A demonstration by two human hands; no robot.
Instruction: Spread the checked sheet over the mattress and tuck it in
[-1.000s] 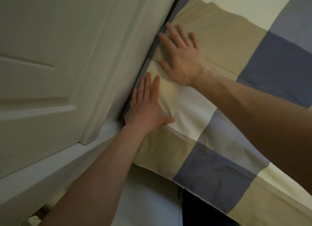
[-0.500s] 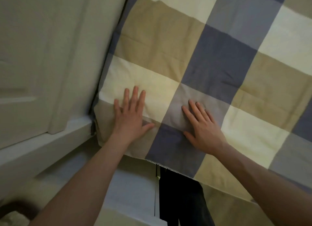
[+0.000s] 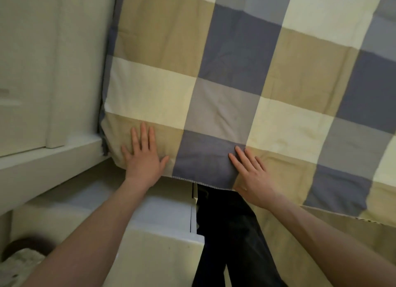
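Observation:
The checked sheet [image 3: 231,76], in tan, cream, grey and blue squares, lies flat over the mattress and fills the upper right of the view. Its stitched hem hangs over the near edge of the bed. My left hand [image 3: 143,158] lies flat, fingers apart, on a tan square at the near left corner. My right hand [image 3: 252,175] lies flat on the border of a blue and a tan square at the near edge. Neither hand grips cloth. The mattress itself is hidden under the sheet.
A white panelled door or wardrobe [image 3: 42,61] stands tight against the bed's left side, with a white ledge [image 3: 47,160] below it. A white box-like unit [image 3: 150,239] sits under my left arm. My dark trouser legs [image 3: 229,233] stand at the bed's edge.
Both hands have slid back along the sheet from the gap by the wall to the near edge. The right hand moved furthest, from the wall side to the right of the left hand.

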